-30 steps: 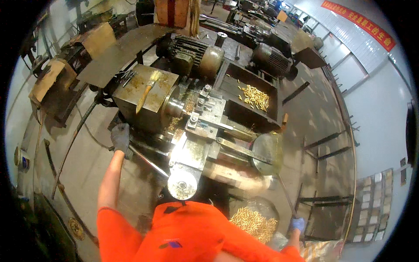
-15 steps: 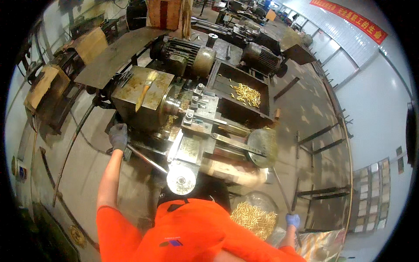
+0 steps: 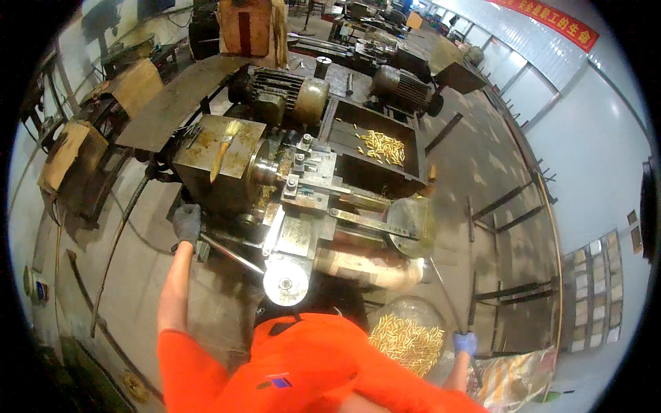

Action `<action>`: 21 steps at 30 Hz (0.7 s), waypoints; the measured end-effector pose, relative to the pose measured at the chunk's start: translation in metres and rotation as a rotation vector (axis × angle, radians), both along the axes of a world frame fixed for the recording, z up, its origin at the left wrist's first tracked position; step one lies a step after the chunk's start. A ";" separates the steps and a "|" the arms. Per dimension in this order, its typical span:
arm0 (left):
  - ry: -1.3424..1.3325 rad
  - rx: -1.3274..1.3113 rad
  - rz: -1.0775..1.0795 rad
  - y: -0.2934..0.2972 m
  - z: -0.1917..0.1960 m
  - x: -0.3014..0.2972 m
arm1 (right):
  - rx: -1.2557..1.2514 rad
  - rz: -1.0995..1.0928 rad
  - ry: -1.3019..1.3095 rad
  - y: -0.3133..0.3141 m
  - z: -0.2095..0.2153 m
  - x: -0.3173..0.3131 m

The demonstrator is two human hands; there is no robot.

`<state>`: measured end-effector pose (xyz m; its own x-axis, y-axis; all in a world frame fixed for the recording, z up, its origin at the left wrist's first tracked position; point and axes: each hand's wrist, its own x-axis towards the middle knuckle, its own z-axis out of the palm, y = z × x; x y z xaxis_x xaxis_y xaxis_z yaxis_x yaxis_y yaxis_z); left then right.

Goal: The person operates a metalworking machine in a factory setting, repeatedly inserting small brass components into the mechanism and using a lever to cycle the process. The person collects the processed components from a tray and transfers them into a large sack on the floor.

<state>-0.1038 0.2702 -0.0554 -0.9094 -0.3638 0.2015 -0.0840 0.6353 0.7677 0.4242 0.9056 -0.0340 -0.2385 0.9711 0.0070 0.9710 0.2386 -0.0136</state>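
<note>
My left hand [image 3: 186,224], in a grey glove, is closed around the outer end of a metal lever [image 3: 231,252]. That lever runs to a round hub [image 3: 286,281] at the front of a small lathe. My right hand [image 3: 465,343], in a bluish glove, is wrapped round the lower part of a long thin rod [image 3: 445,292] rising to the machine's right end. A chuck [image 3: 265,170] faces the tool slide [image 3: 311,175]; the workpiece there is too small to make out. Brass-coloured small parts [image 3: 407,344] fill a clear-lined container between my body and right hand.
A wooden-handled brush [image 3: 224,150] lies on the headstock [image 3: 200,162]. Behind the slide, a metal tray [image 3: 375,180] holds more brass parts. Electric motors [image 3: 282,89] stand at the back. Dark metal frames [image 3: 516,296] are at right, and a sheet-metal plate [image 3: 172,103] extends at left.
The view has shifted slightly. My left hand and its lever end sit a little nearer to me. My right hand keeps its grip on the rod.
</note>
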 end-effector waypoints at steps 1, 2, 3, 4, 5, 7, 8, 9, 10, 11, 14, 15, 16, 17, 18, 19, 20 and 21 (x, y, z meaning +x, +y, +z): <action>-0.026 -0.081 -0.022 -0.004 -0.003 -0.002 | -0.033 -0.017 -0.004 -0.011 0.009 -0.012; -0.054 -0.160 -0.061 -0.006 -0.012 -0.010 | 0.042 -0.005 -0.110 -0.010 -0.001 -0.014; -0.084 -0.248 -0.093 -0.010 -0.013 -0.012 | 0.081 0.069 0.005 -0.012 -0.011 -0.022; -0.127 -0.248 -0.142 -0.014 -0.015 -0.014 | 0.121 0.142 0.120 -0.012 -0.019 -0.033; -0.175 -0.252 -0.185 -0.019 -0.013 -0.013 | 0.228 0.249 0.102 -0.010 -0.034 -0.051; -0.252 -0.252 -0.259 -0.029 -0.015 -0.020 | 0.338 0.334 0.085 -0.016 -0.037 -0.090; -0.288 -0.246 -0.270 -0.038 -0.025 -0.023 | 0.340 0.335 0.083 -0.020 -0.025 -0.120; -0.321 -0.238 -0.284 -0.042 -0.034 -0.028 | 0.344 0.330 0.081 -0.021 -0.018 -0.141; -0.294 -0.259 -0.253 -0.042 -0.041 -0.030 | 0.332 0.343 0.046 -0.011 -0.020 -0.150; -0.268 -0.279 -0.220 -0.043 -0.049 -0.030 | 0.322 0.358 0.009 0.010 -0.021 -0.154; -0.327 -0.246 -0.269 -0.016 -0.002 -0.016 | 0.327 0.457 -0.116 0.067 -0.011 -0.171; -0.283 -0.265 -0.229 -0.027 -0.018 -0.015 | 0.337 0.461 -0.149 0.082 -0.008 -0.190; -0.240 -0.287 -0.191 -0.040 -0.036 -0.013 | 0.345 0.464 -0.184 0.097 -0.007 -0.209; -0.212 -0.343 -0.220 -0.038 -0.038 -0.010 | 0.322 0.414 -0.230 0.114 -0.006 -0.222; -0.180 -0.403 -0.245 -0.036 -0.037 -0.006 | 0.295 0.369 -0.273 0.127 -0.007 -0.236; -0.169 -0.328 -0.232 -0.004 -0.004 0.005 | 0.319 0.319 -0.251 0.134 -0.002 -0.242; -0.166 -0.263 -0.189 0.006 0.021 0.021 | 0.333 0.299 -0.225 0.137 0.003 -0.254; -0.123 -0.194 -0.218 -0.035 -0.010 0.024 | 0.297 0.334 -0.221 0.141 0.002 -0.276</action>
